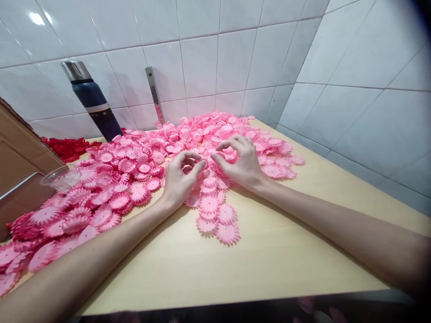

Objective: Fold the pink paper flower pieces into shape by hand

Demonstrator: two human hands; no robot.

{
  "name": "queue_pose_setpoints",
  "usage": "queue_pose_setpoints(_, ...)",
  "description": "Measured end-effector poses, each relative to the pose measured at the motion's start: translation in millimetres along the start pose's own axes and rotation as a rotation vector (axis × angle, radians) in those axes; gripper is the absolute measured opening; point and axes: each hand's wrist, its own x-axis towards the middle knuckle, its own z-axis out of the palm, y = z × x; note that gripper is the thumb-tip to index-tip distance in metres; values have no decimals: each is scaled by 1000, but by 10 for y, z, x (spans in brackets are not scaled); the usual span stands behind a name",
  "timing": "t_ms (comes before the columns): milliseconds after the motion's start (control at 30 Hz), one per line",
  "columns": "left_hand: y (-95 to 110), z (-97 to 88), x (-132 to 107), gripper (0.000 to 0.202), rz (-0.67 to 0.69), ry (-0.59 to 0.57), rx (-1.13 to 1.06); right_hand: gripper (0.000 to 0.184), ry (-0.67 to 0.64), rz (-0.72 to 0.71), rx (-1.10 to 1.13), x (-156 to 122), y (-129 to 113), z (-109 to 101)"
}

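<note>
A pale, wood-grained tabletop [286, 251] carries a broad heap of thin, round, pink discs with toothed rims [144, 168], spread across its far side and down its left. A smaller spill of the same pink discs [227, 214] lies on the near side, just below the hands. The right hand [242, 163] arches over the heap, thumb and forefinger tips close together; the left hand [180, 177] faces it, fingers curled and thumb near the forefinger. Whether either pinches anything cannot be told. Each disc looks very light, soft and bendy, likely to cling to its neighbours or slide off a stack; the slim teeth would probably crease first, so a light fingertip pinch on the flat body, near the small dark centre mark [208, 203], should suit best.
</note>
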Motion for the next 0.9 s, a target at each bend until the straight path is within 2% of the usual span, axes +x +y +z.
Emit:
queue_pose_setpoints(100,-27,-5,15,17,-5,-7,-49,16,3,-140,9,-40,-110,-15)
queue_pose_setpoints(233,-51,4,18,16,7,-64,-94,9,-174,-266,84,-78,-135,-30)
queue_pose_setpoints(600,-53,9,-4,22,-82,-143,-240,7,-260,-74,378,-50,-86,-32)
queue_pose_setpoints(900,-32,2,-2,26,-80,-118,-203,17,-336,-16,385,-49,-86,-43)
